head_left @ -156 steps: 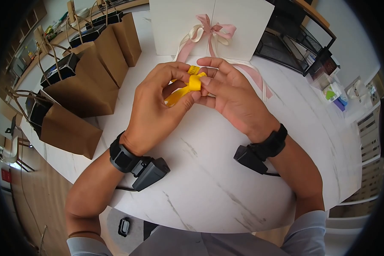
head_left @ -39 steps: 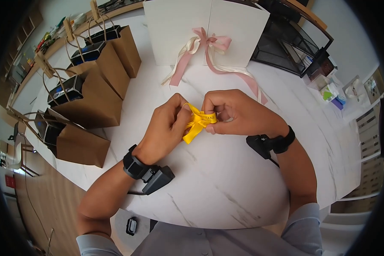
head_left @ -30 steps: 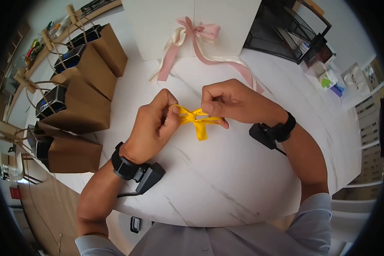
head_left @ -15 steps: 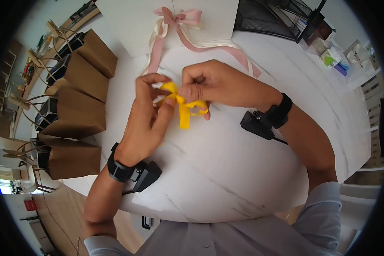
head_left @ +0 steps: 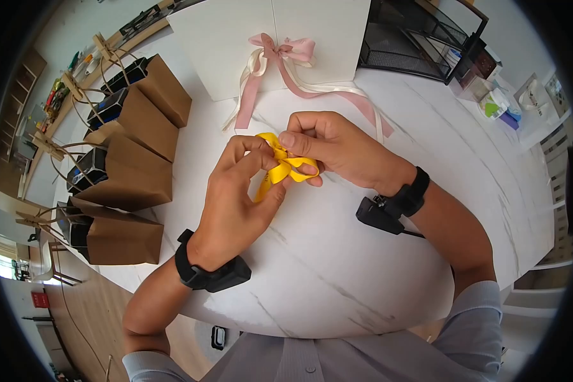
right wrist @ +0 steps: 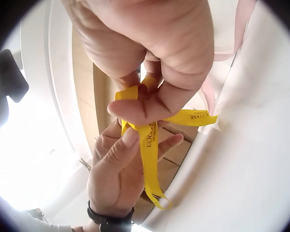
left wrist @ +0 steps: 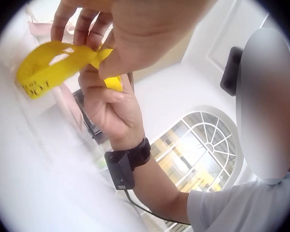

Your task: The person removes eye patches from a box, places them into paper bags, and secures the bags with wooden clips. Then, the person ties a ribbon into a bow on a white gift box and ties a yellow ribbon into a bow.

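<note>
A yellow ribbon (head_left: 285, 170) with dark printed lettering is looped into a bow shape between my two hands, over the table. My left hand (head_left: 232, 200) pinches it from the left with thumb and fingers. On the other side, my right hand (head_left: 350, 153) grips it near the top of the knot, thumb pressed along it. One loop of the ribbon (left wrist: 43, 72) sticks out past the left fingers in the left wrist view. The right wrist view has two ribbon tails (right wrist: 151, 164) hanging free, while the right fingers partly hide the knot.
Several brown paper bags (head_left: 140, 172) with clothespins on their handles line the left side. At the back stands a white box (head_left: 216, 51) with a pink and cream ribbon bow (head_left: 280, 54). A black mesh organizer (head_left: 407, 48) is at the back right of the marble-patterned table (head_left: 363, 267).
The ribbon went from a small bundle at the fingertips to spread bow loops. Half a second ago to now, the left hand has shifted its fingers around the knot; the right hand keeps its grip.
</note>
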The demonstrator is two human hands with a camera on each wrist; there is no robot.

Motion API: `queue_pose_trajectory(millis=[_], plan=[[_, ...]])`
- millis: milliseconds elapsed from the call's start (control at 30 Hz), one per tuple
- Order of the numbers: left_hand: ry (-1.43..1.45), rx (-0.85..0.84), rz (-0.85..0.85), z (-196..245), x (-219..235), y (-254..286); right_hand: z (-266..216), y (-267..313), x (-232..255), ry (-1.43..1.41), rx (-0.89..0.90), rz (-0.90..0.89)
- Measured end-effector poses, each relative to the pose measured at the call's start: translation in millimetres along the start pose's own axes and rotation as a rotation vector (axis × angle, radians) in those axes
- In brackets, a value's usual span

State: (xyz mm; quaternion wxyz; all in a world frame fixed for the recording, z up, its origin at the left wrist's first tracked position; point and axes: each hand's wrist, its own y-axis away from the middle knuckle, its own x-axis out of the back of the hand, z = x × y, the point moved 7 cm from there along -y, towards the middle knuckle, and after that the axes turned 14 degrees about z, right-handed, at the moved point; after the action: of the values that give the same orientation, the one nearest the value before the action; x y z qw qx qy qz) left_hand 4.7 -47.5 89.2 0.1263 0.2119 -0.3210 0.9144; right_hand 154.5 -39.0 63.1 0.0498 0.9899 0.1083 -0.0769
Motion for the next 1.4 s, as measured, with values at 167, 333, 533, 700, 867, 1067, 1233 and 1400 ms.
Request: queue_pose_trajectory(millis=[167,333,533,700,867,1067,1233,1400], plan=[[0.208,0.098,-0.061,-16.3,3.1,2.2,0.5,0.4,9.2,0.061,0.041,0.025],[0.385,0.269,-0.179,-39.4,-0.6,-1.2,-3.0,2.8,9.2,0.158,0.037,0.039],[0.604,0.145,-0.154,-18.8,-2.2,-9.1,-1.8,11.1,-10.0,-0.193,0.012,-0.268],[0.748,0.119,-0.124,-12.2,-2.0,-11.7,3.7,12.1,-5.3,-0.157,0.032,-0.183],[0.567,-0.028,-0.117,-2.5,3.5,-11.0,4.6,13.3,-2.6,-0.120,0.027,-0.166],[0.488,0.207,-0.099,-18.9,-2.9,-6.1,-1.9,13.9,-11.7,0.018,0.032,-0.158],[0.552,0.278,-0.111,-25.8,-10.2,-3.8,2.0,11.6,-6.1,0.021,0.033,-0.116],[0.529,0.334,-0.128,-28.8,-13.9,-2.1,1.5,10.2,-7.1,0.048,0.074,-0.106]])
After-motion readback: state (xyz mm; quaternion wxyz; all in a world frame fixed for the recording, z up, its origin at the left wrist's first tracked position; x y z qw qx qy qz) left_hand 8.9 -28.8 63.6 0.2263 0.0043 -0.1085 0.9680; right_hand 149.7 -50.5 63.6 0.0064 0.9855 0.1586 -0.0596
